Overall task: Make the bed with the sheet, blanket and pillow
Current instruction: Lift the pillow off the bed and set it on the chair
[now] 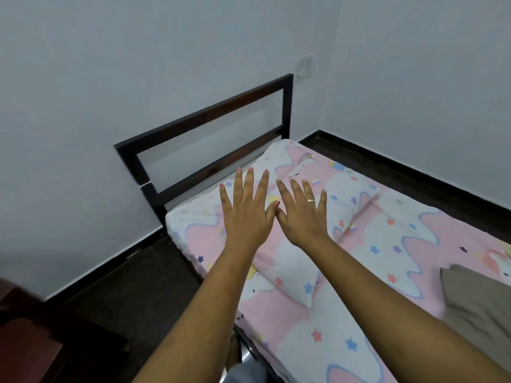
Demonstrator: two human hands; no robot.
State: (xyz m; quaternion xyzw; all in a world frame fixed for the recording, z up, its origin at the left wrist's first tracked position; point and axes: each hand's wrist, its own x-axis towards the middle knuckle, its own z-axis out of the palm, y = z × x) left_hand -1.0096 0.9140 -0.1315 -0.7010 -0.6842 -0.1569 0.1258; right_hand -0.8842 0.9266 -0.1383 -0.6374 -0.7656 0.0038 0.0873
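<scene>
A pink and white sheet (387, 244) printed with stars and unicorns covers the mattress. A pillow (326, 189) in matching fabric lies at the head of the bed, against the dark headboard (210, 111). My left hand (247, 211) and my right hand (301, 214) rest flat on the pillow, side by side, fingers spread, thumbs touching. Neither hand holds anything. A folded tan blanket (481, 302) lies on the sheet at the right edge, partly cut off by the frame.
The bed stands in a corner between two pale walls, with a wall socket (304, 67) above the headboard. Dark floor (132, 286) runs along the bed's left side. A reddish-brown piece of furniture (25, 344) sits at the lower left.
</scene>
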